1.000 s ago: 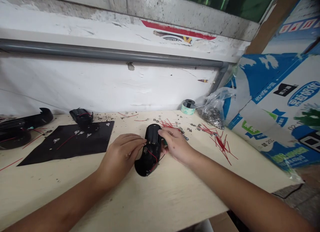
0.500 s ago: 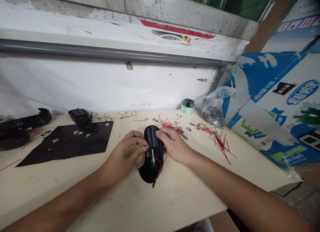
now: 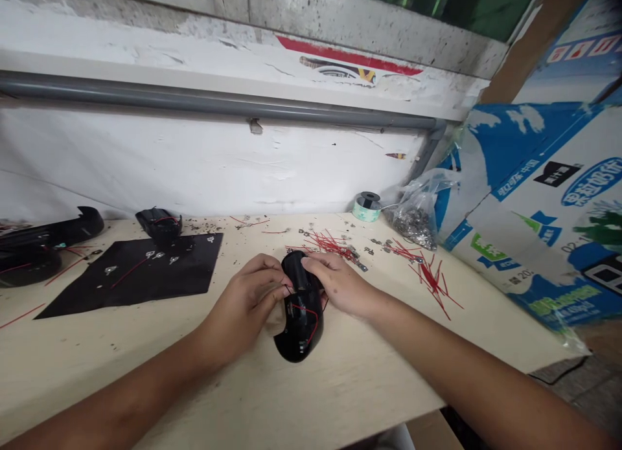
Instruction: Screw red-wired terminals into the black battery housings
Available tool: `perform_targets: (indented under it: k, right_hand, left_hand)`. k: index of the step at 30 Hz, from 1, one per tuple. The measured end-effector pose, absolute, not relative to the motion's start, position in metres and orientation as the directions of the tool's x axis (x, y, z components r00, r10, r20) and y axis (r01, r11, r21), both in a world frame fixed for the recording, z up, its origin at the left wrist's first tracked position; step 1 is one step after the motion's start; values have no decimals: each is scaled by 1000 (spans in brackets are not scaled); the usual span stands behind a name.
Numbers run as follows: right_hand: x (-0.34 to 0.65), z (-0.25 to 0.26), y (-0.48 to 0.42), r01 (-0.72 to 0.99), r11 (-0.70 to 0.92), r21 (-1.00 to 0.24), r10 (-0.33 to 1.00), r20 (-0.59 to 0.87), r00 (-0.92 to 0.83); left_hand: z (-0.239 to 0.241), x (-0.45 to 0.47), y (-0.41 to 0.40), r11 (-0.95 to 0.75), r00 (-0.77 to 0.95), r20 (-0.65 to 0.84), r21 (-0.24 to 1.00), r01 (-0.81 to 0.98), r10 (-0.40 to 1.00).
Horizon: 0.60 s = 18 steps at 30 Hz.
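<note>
A curved, glossy black plastic housing (image 3: 297,340) is tilted above the table in front of me. My right hand (image 3: 343,285) grips its upper right side, thumb on top and fingers underneath. A thin red wire (image 3: 311,309) loops across the housing's inner face. My left hand (image 3: 250,301) is at the housing's left edge, with thumb and index finger pinched on a thin dark wire (image 3: 288,289). The wire's far end is too small to make out.
Left of my hands lies a black sheet (image 3: 179,281) with small metal tabs. Similar black housings (image 3: 29,265) stand at far left. Red wires (image 3: 432,281) and metal contacts lie to the right, near a spool (image 3: 367,206), a plastic bag of metal parts (image 3: 413,220) and a large carton (image 3: 529,210).
The housing has tipped a little, and its lower end shows more of its rounded inside. My left fingers stay pinched at its edge; the right hand keeps its hold.
</note>
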State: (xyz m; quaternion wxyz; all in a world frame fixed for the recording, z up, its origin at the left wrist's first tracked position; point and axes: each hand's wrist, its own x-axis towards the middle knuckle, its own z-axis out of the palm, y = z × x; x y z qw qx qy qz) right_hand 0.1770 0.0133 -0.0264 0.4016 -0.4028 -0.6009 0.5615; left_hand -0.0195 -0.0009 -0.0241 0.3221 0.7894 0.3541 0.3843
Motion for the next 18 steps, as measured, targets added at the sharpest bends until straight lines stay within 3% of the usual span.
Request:
perform_targets:
  k: [5,13,18]
  right_hand:
    - [177,-28,15,42,30,-999,945,15,-327]
    - [170,-27,14,-128,-134,-983,958,-96,-270]
    - [171,-22,11,-157,-181,-971,956,-137,-260]
  left_hand:
    - [-25,-19,1,-546,440,391,778,311,808]
    - [-23,-13,-5,-513,325,417,798,317,849]
    - [-26,-15,-4,-510,359,406,816,272,840]
